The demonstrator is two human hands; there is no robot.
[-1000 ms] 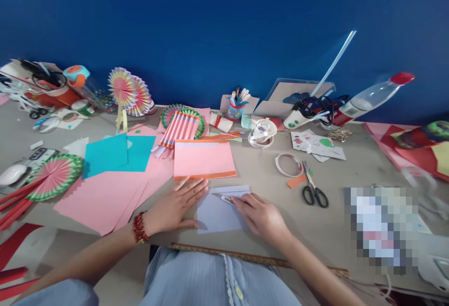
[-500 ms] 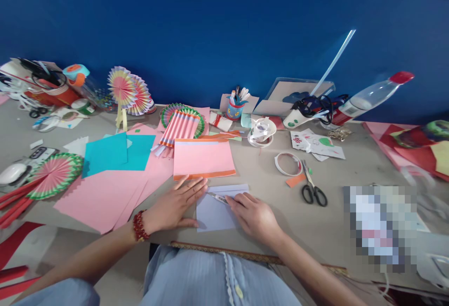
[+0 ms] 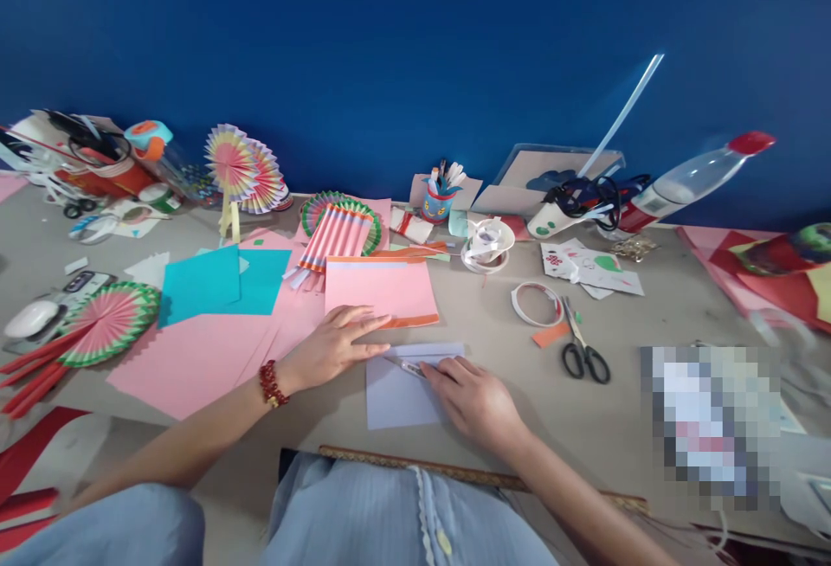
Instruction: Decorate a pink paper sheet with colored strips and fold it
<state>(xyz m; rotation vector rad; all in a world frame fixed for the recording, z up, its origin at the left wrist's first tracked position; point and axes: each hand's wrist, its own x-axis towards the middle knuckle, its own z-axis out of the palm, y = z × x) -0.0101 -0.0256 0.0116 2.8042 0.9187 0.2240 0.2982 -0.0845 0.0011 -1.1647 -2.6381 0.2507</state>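
Note:
A sheet of lavender paper point(image 3: 406, 401) lies on the table before me, with a strip along its top edge. My right hand point(image 3: 477, 397) rests on the paper's right side, its fingers closed around a craft knife point(image 3: 411, 367). The knife lies low, its tip pointing left near the strip. My left hand point(image 3: 334, 348) is open with fingers apart, at the paper's upper left corner. Its upper fingers overlap the lower edge of a pink sheet with orange borders point(image 3: 383, 289). Whether they press down on it I cannot tell.
Scissors point(image 3: 584, 354) and a tape roll point(image 3: 536, 304) lie to the right. Pink sheets point(image 3: 188, 367), turquoise paper point(image 3: 201, 285) and a paper fan point(image 3: 110, 324) are on the left. A pleated pink paper point(image 3: 338, 237), a pen cup point(image 3: 437, 202) and a bottle point(image 3: 675, 189) stand or lie farther back.
My left hand has lifted up and away from the lavender paper toward the pink sheet, its fingers spreading. My right hand and the knife stay almost in place. The view has shifted slightly.

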